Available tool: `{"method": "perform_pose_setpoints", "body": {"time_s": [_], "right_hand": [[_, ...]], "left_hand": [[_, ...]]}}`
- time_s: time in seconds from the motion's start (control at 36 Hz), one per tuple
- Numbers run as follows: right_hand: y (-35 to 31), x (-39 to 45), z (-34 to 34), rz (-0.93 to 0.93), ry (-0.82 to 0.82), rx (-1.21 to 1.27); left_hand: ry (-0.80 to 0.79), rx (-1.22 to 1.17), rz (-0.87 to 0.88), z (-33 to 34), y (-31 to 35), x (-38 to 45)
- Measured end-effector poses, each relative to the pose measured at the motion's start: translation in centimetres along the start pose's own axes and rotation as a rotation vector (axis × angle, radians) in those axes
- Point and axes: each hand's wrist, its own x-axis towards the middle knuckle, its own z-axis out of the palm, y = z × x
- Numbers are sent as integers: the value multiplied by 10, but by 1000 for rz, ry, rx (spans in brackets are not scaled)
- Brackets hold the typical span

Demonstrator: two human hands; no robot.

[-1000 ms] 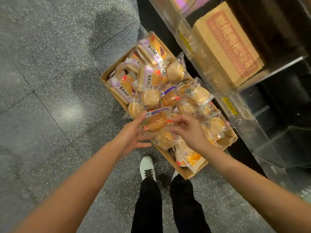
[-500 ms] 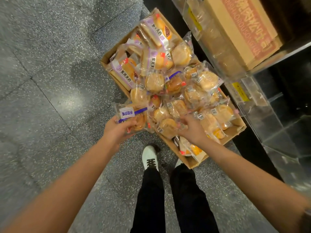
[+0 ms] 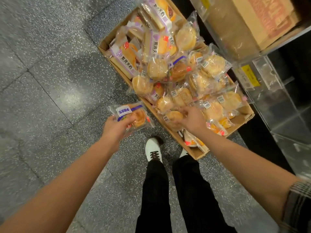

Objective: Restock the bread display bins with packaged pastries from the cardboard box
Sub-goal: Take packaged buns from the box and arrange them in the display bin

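An open cardboard box (image 3: 196,153) lies on the floor, heaped with clear-wrapped buns and purple-labelled sandwich breads (image 3: 125,60). My left hand (image 3: 116,128) is shut on a packaged pastry with a blue and white label (image 3: 133,116), held over the floor just left of the box. Over the box's near end, my right hand (image 3: 193,120) has its fingers closed on a round packaged bun (image 3: 173,117) that rests in the pile. Clear acrylic display bins (image 3: 276,105) stand to the right of the box.
A closed brown carton with red print (image 3: 255,21) sits inside the upper bin at top right. A yellow price tag (image 3: 250,75) is stuck on a bin front. My white shoe (image 3: 153,148) and black trouser legs stand just below the box on the grey speckled floor.
My left hand has lifted the blue-labelled pastry out of the box and drawn it left, over the floor. My right hand has stayed on the pile and closed on a round bun.
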Motion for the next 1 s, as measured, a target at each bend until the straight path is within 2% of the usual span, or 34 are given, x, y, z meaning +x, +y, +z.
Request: {"method": "perform_pose_setpoints", "body": {"time_s": [0.08,0.19,0.39,0.47,0.58,0.64,0.83,1.0], "right_hand": [[-2,-25,-20,-69,123,14],[-7,-70,-62,-214,209,15],[-25,-152,-167,-592,385,-63],[-41,-198,-228,-616,514,-171],[-66,-254,-293,-673,568,-119],[-78,-280,-321,-689,624,-99],[-90,-362,-412,-596,795,-107],[-77,-416,-472,-564,1015,86]], "left_hand": [[13,56,28,-2,6,-6],[-33,88,72,3,32,-37],[-216,34,109,10,92,-125],[-264,66,177,16,120,-172],[-389,125,275,39,160,-239],[-401,106,339,53,175,-259],[-618,122,508,126,248,-389],[-733,39,537,200,271,-494]]}}
